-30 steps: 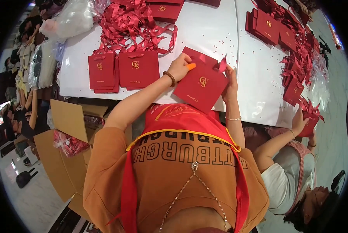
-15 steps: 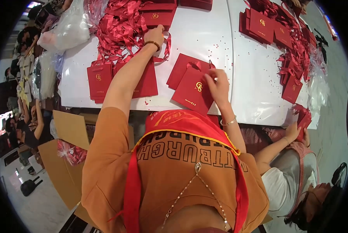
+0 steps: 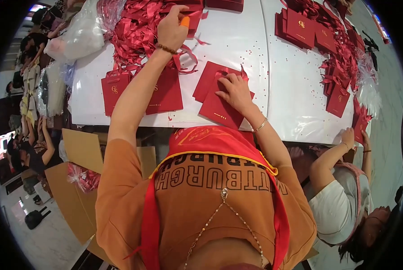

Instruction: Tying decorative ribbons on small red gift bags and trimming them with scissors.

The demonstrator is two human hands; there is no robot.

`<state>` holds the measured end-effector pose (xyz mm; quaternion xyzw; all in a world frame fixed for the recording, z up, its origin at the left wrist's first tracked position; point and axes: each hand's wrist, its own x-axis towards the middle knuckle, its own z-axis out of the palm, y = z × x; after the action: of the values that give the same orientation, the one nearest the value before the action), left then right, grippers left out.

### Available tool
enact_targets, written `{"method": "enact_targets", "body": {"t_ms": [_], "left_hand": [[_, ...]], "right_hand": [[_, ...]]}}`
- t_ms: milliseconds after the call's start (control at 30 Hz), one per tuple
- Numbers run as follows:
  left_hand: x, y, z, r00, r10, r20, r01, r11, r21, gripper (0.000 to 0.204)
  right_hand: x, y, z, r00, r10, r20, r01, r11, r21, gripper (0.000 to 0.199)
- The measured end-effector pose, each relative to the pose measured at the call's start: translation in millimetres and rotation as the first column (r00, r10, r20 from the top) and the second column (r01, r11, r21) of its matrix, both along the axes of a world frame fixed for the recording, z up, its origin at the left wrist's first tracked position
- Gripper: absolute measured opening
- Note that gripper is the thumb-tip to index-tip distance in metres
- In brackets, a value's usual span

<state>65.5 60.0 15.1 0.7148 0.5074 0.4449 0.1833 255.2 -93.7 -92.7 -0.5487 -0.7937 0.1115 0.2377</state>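
Note:
My left hand, with an orange cover on one finger and a beaded bracelet at the wrist, reaches to the far side of the table. It is beside a red paper gift bag, its index finger and thumb apart. My right hand rests on a red gift bag in front of me, fingers spread near its red ribbon. This bag overlaps another red bag. More red bags lie under my left forearm, partly hidden by it.
A heap of red ribbons and clear plastic bags cover the far left. Small red dots are scattered over the white table. More red bags lie at the right, where a co-worker handles one. Open cardboard boxes stand at the lower left.
My left hand has moved farther away, up the table. My right hand has shifted left, from the bag's right edge onto its front. The co-worker's hands and bag have moved slightly right.

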Motion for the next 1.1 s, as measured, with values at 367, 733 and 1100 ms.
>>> {"method": "enact_targets", "body": {"t_ms": [367,733,1100], "left_hand": [[-11.6,-77.3,-60.6,0.579,-0.473,-0.664,0.065,0.839,-0.541,0.019],[44.9,-15.2,-129.2,0.808,-0.231,-0.542,-0.021,0.908,-0.418,0.023],[14.9,-96.9,-72.2,0.917,-0.347,0.196,0.398,0.760,-0.515,0.007]], "right_hand": [[12.5,13.2,10.4,0.947,-0.156,-0.280,0.011,0.890,-0.457,0.040],[3.6,18.8,21.6,0.985,-0.169,0.018,0.154,0.847,-0.508,0.046],[21.5,21.8,5.0,0.874,-0.299,-0.383,-0.060,0.716,-0.696,0.033]]}}
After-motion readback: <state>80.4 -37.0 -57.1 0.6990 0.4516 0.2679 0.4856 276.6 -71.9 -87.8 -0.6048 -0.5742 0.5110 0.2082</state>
